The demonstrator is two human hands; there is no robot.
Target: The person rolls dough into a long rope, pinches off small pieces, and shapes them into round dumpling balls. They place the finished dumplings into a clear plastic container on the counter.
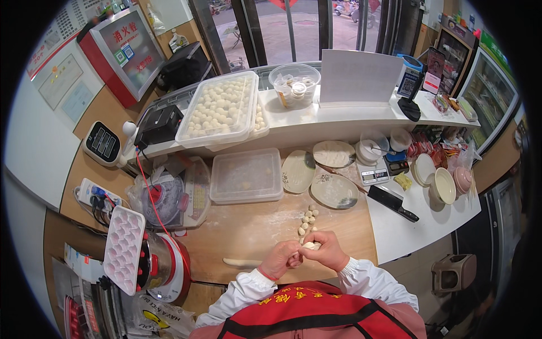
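Note:
A pale length of dough (pixel 310 245) sits between my two hands above the wooden board (pixel 237 237). My right hand (pixel 330 249) is wrapped around it, with the thumb along its near side. The fingertips of my left hand (pixel 280 256) pinch its left end; fingers partly hide the dough. Just beyond my hands, several small dough pieces (pixel 305 220) lie in a loose line on the floured wood. A dough roll (pixel 241 262) rests left of my left wrist, near the board's front edge.
Beyond the dough pieces stand oval plates (pixel 334 191) and a lidded plastic box (pixel 246 176). A cleaver (pixel 391 203) lies to the right, near a kitchen scale (pixel 372 176) and bowls (pixel 442 186). A red cable (pixel 163 220) crosses the left side. Dough balls fill a box (pixel 220 106) on the raised shelf.

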